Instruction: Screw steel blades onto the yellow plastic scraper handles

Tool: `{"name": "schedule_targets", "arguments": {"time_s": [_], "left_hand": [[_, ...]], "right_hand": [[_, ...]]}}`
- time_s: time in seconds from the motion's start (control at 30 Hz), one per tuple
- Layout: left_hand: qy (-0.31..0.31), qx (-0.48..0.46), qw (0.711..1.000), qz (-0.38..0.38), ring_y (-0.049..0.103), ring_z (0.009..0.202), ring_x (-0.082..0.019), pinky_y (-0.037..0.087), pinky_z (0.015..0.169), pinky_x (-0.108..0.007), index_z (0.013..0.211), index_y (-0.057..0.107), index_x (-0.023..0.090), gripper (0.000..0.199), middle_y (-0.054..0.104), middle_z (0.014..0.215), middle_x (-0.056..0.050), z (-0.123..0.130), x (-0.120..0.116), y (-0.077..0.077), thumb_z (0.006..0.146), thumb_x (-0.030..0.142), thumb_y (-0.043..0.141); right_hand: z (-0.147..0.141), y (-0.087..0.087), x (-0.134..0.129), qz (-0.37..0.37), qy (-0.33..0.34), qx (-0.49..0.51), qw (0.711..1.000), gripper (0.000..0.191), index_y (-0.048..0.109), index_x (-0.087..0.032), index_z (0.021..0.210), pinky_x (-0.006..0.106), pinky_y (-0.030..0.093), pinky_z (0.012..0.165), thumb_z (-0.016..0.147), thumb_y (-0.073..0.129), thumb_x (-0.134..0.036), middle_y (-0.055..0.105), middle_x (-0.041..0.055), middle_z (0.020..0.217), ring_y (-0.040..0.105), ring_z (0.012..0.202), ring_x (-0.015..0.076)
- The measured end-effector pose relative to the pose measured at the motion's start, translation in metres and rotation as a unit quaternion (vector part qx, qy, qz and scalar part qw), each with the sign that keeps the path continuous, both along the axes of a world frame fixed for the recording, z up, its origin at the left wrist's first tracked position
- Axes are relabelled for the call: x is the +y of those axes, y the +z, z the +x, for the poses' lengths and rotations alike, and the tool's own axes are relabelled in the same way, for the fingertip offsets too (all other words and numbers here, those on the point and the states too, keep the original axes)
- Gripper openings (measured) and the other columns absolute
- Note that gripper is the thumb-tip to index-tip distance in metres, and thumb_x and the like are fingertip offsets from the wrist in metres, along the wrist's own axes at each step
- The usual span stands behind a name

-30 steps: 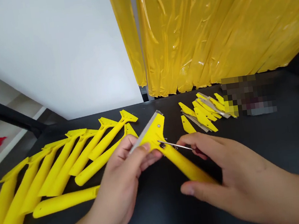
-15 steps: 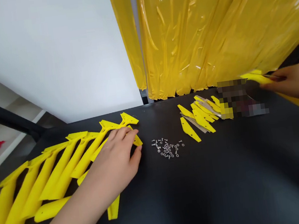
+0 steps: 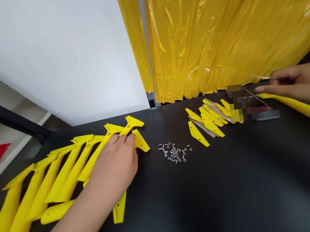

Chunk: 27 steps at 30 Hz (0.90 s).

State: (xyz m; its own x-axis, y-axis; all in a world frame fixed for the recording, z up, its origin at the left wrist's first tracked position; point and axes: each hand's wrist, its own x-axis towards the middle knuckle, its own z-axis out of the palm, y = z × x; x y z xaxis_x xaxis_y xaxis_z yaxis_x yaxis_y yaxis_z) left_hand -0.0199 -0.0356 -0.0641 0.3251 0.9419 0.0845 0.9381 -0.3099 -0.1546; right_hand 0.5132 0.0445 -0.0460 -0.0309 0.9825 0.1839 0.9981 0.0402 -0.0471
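My left hand (image 3: 117,159) is closed over a yellow blade-like part in the left-hand row; its flanged end with holes (image 3: 141,141) shows past the fingers. The palm hides the rest of that part. At the far right, my right hand (image 3: 295,80) grips a thin metal rod-like tool (image 3: 262,77), its tip pointing left; the fingers cover its other end. Just below that hand a long yellow part (image 3: 304,109) lies on the table, apart from the others. Several yellow flanged parts (image 3: 63,177) lie side by side on the left.
Small screws and nuts (image 3: 174,152) are scattered mid-table. Behind them lies a heap of flat yellow plates (image 3: 211,118) with holes. A partly blurred phone-like device (image 3: 255,99) rests beside it. Yellow plastic film (image 3: 204,37) and a white panel (image 3: 58,56) stand along the back edge.
My right hand has let go of the long yellow part, which now lies on the table, and keeps the thin tool. My left hand's fingers have closed onto a flanged part.
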Motion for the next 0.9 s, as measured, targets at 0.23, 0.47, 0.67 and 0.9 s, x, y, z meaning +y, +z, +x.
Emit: {"name": "schedule_targets", "arguments": {"time_s": [0.23,0.47,0.67,0.9], "left_hand": [[-0.013,-0.082,0.996,0.027,0.055,0.139,-0.043,0.045,0.117,-0.061,0.160,0.045,0.003,0.059,0.066,0.142,-0.024,0.005,-0.006,0.013,0.105,0.026,0.045],[-0.084,-0.360,0.927,0.068,0.063,0.130,-0.033,0.054,0.109,-0.048,0.155,0.052,0.022,0.054,0.065,0.145,-0.012,0.016,-0.023,0.035,0.103,0.035,0.060],[0.035,-0.617,0.785,-0.048,0.065,0.061,-0.017,0.058,0.061,-0.027,0.143,0.060,0.025,0.047,0.069,0.073,0.002,0.033,-0.042,0.048,0.099,0.036,0.070],[0.071,-0.693,0.617,-0.368,0.054,0.051,-0.012,0.048,0.045,-0.019,0.117,0.067,0.019,0.029,0.060,0.062,0.004,0.047,-0.043,0.024,0.100,0.043,0.069]], "right_hand": [[-0.074,0.005,0.020,0.143,0.187,-0.007,0.972,0.057,0.040,-0.026,0.061,0.037,0.037,0.072,0.095,0.054,-0.070,0.055,0.0059,0.069,0.054,0.076,0.0217],[-0.144,0.004,0.012,0.212,0.187,-0.006,0.959,0.038,0.072,-0.020,0.101,0.033,0.045,0.072,0.108,0.041,-0.041,0.075,0.0103,0.090,0.067,0.081,0.0228],[-0.179,-0.002,0.001,0.085,0.195,0.031,0.977,0.039,0.070,-0.031,0.132,0.036,0.053,0.078,0.101,0.047,-0.029,0.079,0.0038,0.123,0.075,0.101,0.0263],[-0.137,-0.013,0.017,-0.079,0.057,-0.009,0.995,0.035,0.073,-0.027,0.087,0.033,0.039,0.058,0.092,0.057,-0.058,0.070,0.0036,0.072,0.065,0.066,0.0238]]}}
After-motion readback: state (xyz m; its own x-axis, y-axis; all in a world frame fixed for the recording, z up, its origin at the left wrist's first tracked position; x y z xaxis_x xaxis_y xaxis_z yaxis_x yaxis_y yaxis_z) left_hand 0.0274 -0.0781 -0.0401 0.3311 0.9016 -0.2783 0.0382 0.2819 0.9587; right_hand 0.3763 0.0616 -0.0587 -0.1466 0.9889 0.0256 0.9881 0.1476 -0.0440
